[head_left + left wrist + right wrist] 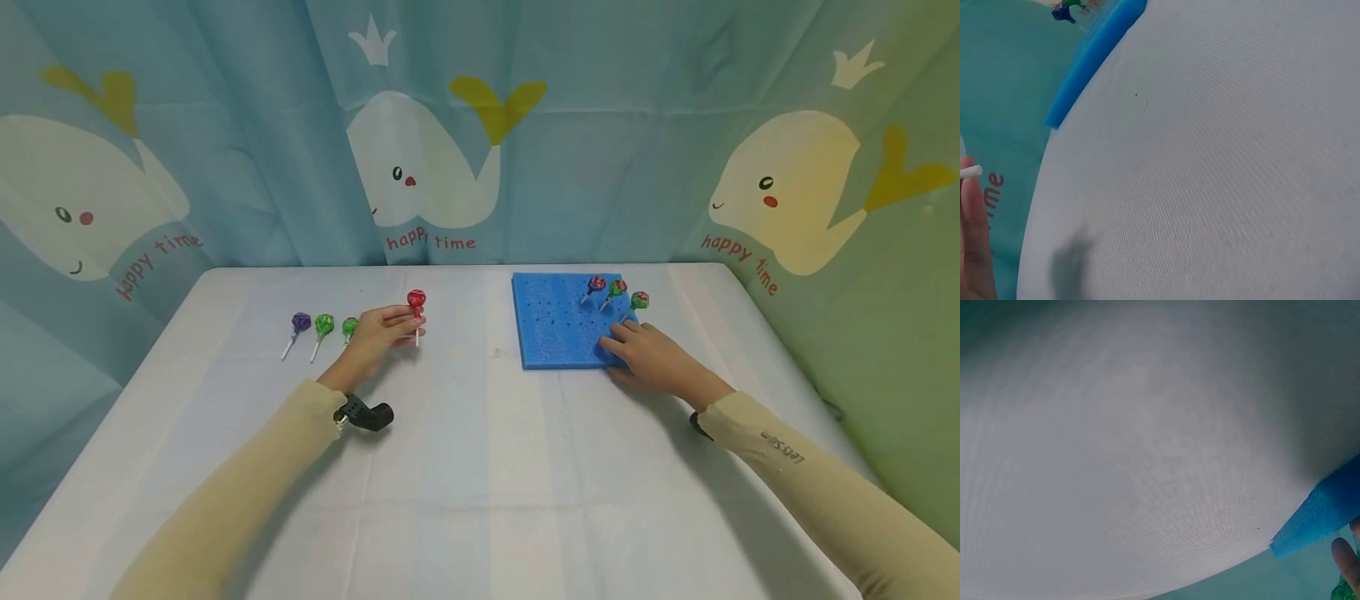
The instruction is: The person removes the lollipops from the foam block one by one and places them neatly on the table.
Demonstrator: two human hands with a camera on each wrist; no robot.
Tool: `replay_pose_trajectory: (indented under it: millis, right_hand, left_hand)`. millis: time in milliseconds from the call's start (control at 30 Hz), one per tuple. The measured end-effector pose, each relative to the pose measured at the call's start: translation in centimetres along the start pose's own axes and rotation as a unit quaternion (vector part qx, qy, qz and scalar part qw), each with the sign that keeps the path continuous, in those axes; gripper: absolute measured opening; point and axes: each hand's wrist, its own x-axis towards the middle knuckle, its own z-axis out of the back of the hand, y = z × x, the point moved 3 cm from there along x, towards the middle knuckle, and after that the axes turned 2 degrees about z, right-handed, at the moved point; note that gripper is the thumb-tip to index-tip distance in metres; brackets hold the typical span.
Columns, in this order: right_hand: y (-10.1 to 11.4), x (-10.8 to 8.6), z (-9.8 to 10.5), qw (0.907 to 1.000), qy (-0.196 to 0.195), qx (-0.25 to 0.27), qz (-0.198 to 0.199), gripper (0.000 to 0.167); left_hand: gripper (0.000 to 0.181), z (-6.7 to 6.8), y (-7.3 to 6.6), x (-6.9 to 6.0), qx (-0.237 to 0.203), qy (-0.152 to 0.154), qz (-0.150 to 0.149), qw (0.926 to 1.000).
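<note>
In the head view my left hand (375, 340) pinches a red lollipop (416, 298), head up and stick pointing down, above the table. The left wrist view shows the white stick (971, 171) at its left edge. My right hand (648, 354) holds the front right corner of a blue foam board (540, 333) dotted with small holes, fingers on top and thumb by the front edge. Three lollipops stand in its back right part: a purple one (596, 284), a green-and-red one (617, 287) and a green one (639, 300) nearest the right hand.
Left of my left hand lie a purple lollipop (301, 322), a green lollipop (324, 324) and another green lollipop (349, 327) partly hidden by the hand. The white-covered table (465, 467) ends at a blue-green curtain (615, 183) with whale prints.
</note>
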Motion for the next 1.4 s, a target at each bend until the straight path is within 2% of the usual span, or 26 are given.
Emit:
replay_pose_trajectory:
  millis: [333,500,667,933,1133,1233,1400]
  right_hand:
    - [0.0,0.0,0.0,0.9999,0.010,0.000,-0.007,0.037]
    - [0.2,0.0,0.2,1.0000,0.007,0.002,-0.005,0.036]
    - [0.2,0.1,0.3,0.9999,0.010,0.002,-0.007,0.037]
    - [0.2,0.0,0.3,1.0000,-0.009,-0.001,0.000,0.037]
    - [0.2,0.0,0.3,1.0000,-0.007,-0.002,-0.002,0.036]
    - [0.2,0.0,0.4,1.0000,-0.001,-0.003,-0.003,0.036]
    - [0.2,0.0,0.4,1.0000,0.006,-0.002,-0.005,0.037]
  left_hand:
    - [0.048,1.3,0.1,-0.7,0.015,-0.024,-0.005,0.9996]
    - [0.046,1.8,0.3,-1.0,0.035,-0.036,0.010,0.9987]
    - [0.044,2.2,0.4,-1.2,0.071,-0.061,0.031,0.9951]
    - [0.036,2.4,0.6,-1.7,0.186,-0.083,0.038,0.9782]
    - [0.028,2.5,0.7,-1.9,0.269,-0.106,0.028,0.9569]
    - [0.027,2.5,0.7,-1.9,0.287,-0.113,0.025,0.9510]
    - [0.027,2.3,0.7,-1.7,0.300,-0.113,0.038,0.9466]
